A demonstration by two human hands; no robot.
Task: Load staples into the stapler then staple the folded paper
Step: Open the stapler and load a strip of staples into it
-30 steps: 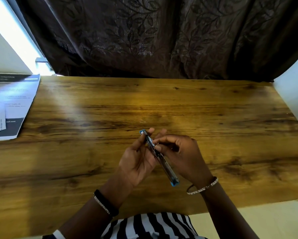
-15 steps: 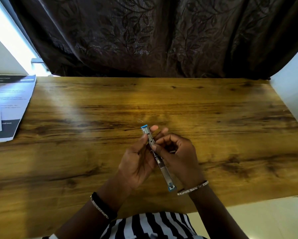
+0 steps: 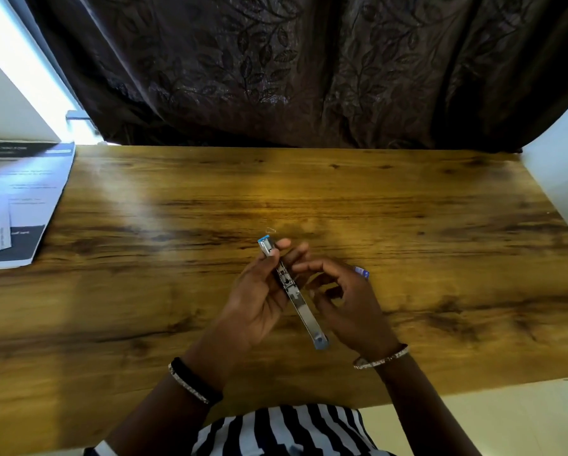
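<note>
Stapler (image 3: pixel 292 292): slim metal body with blue end caps, held above the middle of the counter (image 3: pixel 407 225), lying diagonally with one blue end far and left, the other near and right.
Left hand (image 3: pixel 259 301): closed round the far half of the stapler, thumb along its left side, fingertips showing past its far end.
Right hand (image 3: pixel 345 304): just right of the stapler, fingers curled and loosely parted; a small blue-and-white item (image 3: pixel 361 272) shows at its far edge, and whether the hand grips it cannot be told.
Loose staple (image 3: pixel 270 230): small bent wire on the counter just beyond the stapler's far end.
Papers (image 3: pixel 19 199): printed sheets at the counter's far left corner, well apart from both hands.
Wrists: a bracelet on each.
</note>
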